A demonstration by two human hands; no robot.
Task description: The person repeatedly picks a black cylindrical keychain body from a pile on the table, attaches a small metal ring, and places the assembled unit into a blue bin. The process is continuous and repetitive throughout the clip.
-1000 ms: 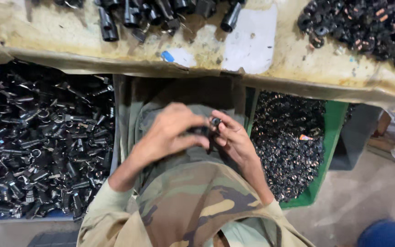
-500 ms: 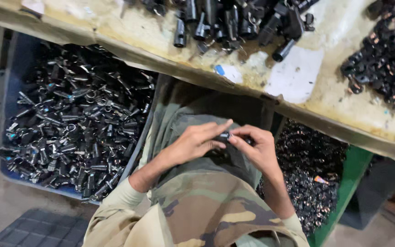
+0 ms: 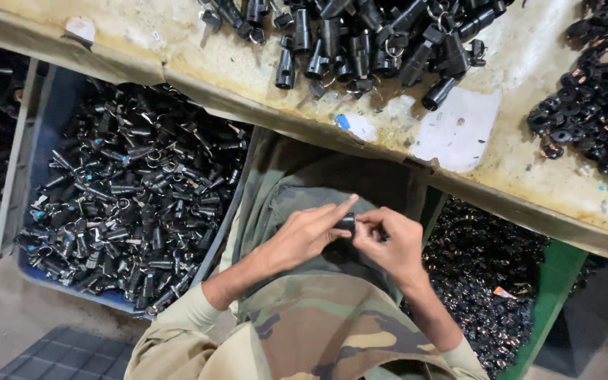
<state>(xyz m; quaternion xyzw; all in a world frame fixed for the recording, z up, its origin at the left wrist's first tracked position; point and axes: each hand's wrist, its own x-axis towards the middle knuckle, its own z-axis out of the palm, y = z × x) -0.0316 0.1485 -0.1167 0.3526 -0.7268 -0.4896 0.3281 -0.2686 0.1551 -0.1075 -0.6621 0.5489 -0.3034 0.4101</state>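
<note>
Over my lap in camouflage trousers, my left hand (image 3: 304, 236) and my right hand (image 3: 388, 243) meet around a small black cylindrical part (image 3: 346, 223). Both hands pinch it between fingertips; the left index finger lies stretched over its top. Most of the part is hidden by my fingers. The hands sit just below the front edge of a worn workbench (image 3: 198, 60).
A blue bin (image 3: 40, 141) at my left holds many black parts with metal rings. A green bin (image 3: 547, 295) at my right holds small black pieces. On the workbench lie a pile of black cylinders (image 3: 360, 39) and a heap of black rings (image 3: 599, 98).
The view has swung left and tilted, so the blue bin fills more of the picture. My hands stay together on the part, with the left index finger now laid over it.
</note>
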